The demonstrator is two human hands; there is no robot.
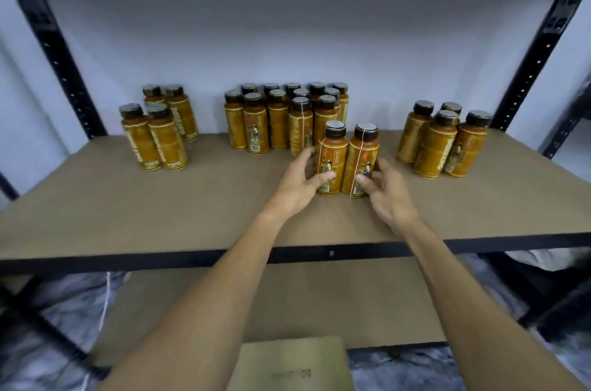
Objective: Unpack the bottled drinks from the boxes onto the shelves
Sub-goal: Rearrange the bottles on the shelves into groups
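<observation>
Both hands are on a pair of bottles at mid-shelf.
- left hand (299,181): fingers (309,156) curled round left bottle (332,154), thumb across the label.
- right hand (385,191): same grip on right bottle (361,157).
- The two bottles are upright, side by side and touching, bases at the shelf board (160,208). Can't tell if their weight is down.
- They sit just in front of the middle cluster (278,119). Contact with its front row is not readable.

Room:
- Wide bare band of board between the pair and the front rail (192,258).
- Open gap to the right cluster (444,141) (four).
- Larger gap between the middle cluster and the left cluster (156,135) (four).
- Side limits are the black perforated uprights (54,51); the back limit is a plain white wall (287,32).

Materials:
- Bottles are round, amber-orange with printed wrap labels and dark caps with a silvery top. A thin string (359,147) runs over the right cap and down its side.
- The board is matt tan fibreboard; the frame is black metal.
- lower shelf (319,301) has the same board.
- A cardboard box (291,365) flap shows at the bottom edge.
</observation>
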